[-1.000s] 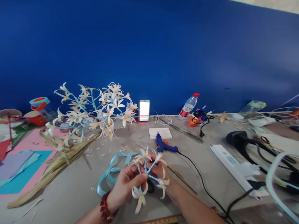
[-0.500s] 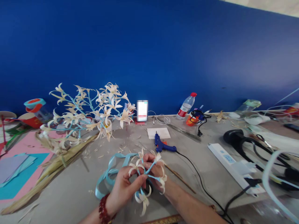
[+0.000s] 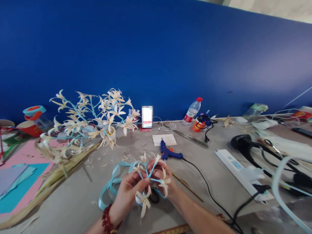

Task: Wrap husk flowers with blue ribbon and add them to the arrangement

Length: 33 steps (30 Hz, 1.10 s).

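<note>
Both hands meet over the front middle of the table around a spray of cream artificial flowers (image 3: 143, 199) on stems wrapped in light blue. My left hand (image 3: 129, 191) pinches the joint of the stems between thumb and fingers; a dark red bead bracelet circles that wrist. Behind the blooms, my right hand (image 3: 168, 178) has its fingers curled at the stems, partly hidden by petals. A loop of light blue ribbon (image 3: 103, 195) lies beside the left hand. Just under the flowers shows a dark round object that I cannot make out.
A blue glue gun (image 3: 170, 153) rests near a white card (image 3: 164, 139), its cord running right. Finished flower branches (image 3: 92, 113) stand at the left above dried husks (image 3: 60, 169). A power strip (image 3: 243, 175), a bottle (image 3: 192, 112) and a lit phone (image 3: 147, 117) are also about.
The flower spray has turned slightly in my hands, so its right and lower blooms sit differently. Both hands keep their grip, and the whole view has shifted a little.
</note>
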{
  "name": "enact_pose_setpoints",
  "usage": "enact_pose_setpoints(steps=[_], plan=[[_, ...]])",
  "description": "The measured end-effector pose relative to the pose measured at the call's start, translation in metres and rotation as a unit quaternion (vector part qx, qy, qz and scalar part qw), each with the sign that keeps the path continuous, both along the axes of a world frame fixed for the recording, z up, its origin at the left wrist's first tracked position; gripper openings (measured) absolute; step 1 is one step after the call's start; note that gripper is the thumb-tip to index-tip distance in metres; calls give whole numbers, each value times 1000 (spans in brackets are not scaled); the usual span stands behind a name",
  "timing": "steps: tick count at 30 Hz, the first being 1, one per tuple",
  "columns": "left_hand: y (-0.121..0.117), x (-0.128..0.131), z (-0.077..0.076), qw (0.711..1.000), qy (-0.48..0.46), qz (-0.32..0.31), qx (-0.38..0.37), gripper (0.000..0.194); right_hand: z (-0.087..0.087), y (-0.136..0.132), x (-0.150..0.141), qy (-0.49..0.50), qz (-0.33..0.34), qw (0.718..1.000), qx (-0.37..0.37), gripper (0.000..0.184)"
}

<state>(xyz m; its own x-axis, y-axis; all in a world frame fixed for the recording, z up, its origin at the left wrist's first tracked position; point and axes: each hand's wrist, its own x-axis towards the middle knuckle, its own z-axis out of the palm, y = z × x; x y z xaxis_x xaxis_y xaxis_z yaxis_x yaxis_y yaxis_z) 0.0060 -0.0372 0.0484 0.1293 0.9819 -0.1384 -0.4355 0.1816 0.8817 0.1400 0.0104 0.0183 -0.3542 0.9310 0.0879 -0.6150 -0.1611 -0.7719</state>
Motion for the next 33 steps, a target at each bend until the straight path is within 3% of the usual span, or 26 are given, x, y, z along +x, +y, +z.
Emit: enact_pose_setpoints(steps=[3, 7, 20, 33], plan=[[1, 0, -3, 1000, -1, -7, -3, 25, 6, 0, 2, -5, 33, 999, 34, 17], [0, -1, -2, 1000, 15, -11, 5, 24, 13, 2, 3, -54, 9, 996, 68, 16], [1, -1, -5, 1000, -28, 9, -9, 25, 17, 3, -2, -60, -21, 998, 18, 17], [0, 1, -7, 999, -29, 39, -24, 31, 10, 4, -3, -37, -26, 999, 16, 15]])
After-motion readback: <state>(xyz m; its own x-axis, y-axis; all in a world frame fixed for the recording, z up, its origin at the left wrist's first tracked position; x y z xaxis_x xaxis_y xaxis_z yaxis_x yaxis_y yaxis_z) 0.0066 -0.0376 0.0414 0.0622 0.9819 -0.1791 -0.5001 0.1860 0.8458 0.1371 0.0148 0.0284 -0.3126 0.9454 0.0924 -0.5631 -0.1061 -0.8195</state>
